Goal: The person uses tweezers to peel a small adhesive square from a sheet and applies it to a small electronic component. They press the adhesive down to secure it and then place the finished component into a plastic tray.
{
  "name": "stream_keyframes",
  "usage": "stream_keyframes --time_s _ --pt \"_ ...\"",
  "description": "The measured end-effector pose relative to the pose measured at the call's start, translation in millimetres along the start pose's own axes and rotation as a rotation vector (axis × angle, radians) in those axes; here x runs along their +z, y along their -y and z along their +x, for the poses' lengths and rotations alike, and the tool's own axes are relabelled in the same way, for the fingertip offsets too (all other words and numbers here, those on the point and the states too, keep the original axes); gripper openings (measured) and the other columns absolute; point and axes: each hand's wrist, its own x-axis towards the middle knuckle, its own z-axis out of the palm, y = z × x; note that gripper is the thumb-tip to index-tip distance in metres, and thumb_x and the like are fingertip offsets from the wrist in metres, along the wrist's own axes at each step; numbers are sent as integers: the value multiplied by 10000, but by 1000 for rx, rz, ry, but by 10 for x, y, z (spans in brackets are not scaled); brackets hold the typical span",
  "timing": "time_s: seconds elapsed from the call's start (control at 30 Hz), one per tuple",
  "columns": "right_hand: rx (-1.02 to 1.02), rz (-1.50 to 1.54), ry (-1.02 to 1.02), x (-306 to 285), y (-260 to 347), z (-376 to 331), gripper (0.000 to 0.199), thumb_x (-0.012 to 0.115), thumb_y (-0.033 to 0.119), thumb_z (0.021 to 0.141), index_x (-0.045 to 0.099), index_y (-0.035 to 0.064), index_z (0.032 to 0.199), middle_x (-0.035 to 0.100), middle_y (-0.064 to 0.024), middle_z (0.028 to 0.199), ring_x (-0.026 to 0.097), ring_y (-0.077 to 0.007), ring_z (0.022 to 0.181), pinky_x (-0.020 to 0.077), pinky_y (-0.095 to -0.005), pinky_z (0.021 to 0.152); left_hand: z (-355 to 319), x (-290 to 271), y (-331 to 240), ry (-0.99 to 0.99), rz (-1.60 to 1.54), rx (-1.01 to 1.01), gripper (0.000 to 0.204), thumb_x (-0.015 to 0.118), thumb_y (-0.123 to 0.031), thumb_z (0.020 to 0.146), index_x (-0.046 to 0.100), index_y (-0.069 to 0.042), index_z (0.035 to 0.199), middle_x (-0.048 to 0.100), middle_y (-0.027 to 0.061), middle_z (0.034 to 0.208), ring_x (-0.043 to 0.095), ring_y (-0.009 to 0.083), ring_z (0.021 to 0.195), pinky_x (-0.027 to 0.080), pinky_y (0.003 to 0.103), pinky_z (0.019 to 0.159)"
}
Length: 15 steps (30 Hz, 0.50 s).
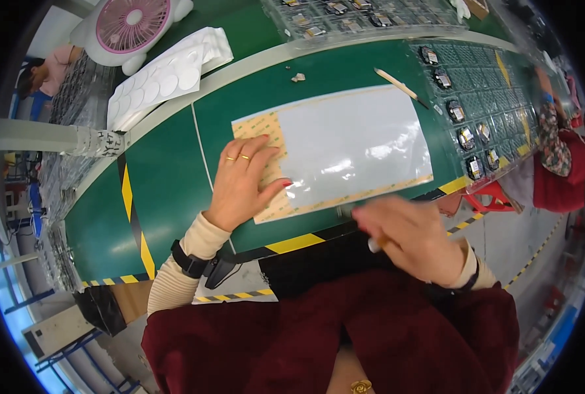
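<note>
My left hand (pixel 243 180) presses flat on the sheet's left end, fingers spread, two rings on them. Under it lies a rectangular sheet (pixel 351 131), glossy and whitish, with a yellowish printed backing strip (pixel 258 126) along its left end and lower edge. Just off the sheet's near edge, my right hand (pixel 404 236) is blurred by motion, its fingers closed together. A slim tool with a grey metal tip (pixel 345 211) pokes out of its fingertips. A pale end shows below them; the tool's exact kind is too smeared to tell.
The table (pixel 167 190) is green with yellow-black edge tape. A wooden-handled pointed tool (pixel 401 87) lies beyond the sheet, near a small crumpled scrap (pixel 297 77). At right, a clear tray (pixel 489 85) holds several black round parts. White circle-label sheets (pixel 151 88) and a fan (pixel 133 26) stand back left.
</note>
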Motion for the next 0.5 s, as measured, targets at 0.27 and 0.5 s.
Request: stream_keyframes --time_s 0.27,0.5 --pt "-169 -547 -55 424 -415 646 217 557 23 712 587 28 927 602 -95 911 605 -219 708 482 -282 548 -37 40 94 -64 -135 -8 302 704 -139 679 602 -42 946 551 91 1062 495 270 947 391 360 843" --pt "73 213 -206 131 -236 763 151 488 57 867 611 -24 834 609 -121 920 614 -195 741 484 -271 602 25 -49 272 23 -144 100 262 717 -125 659 626 -65 897 555 72 1040 501 247 932 393 337 812"
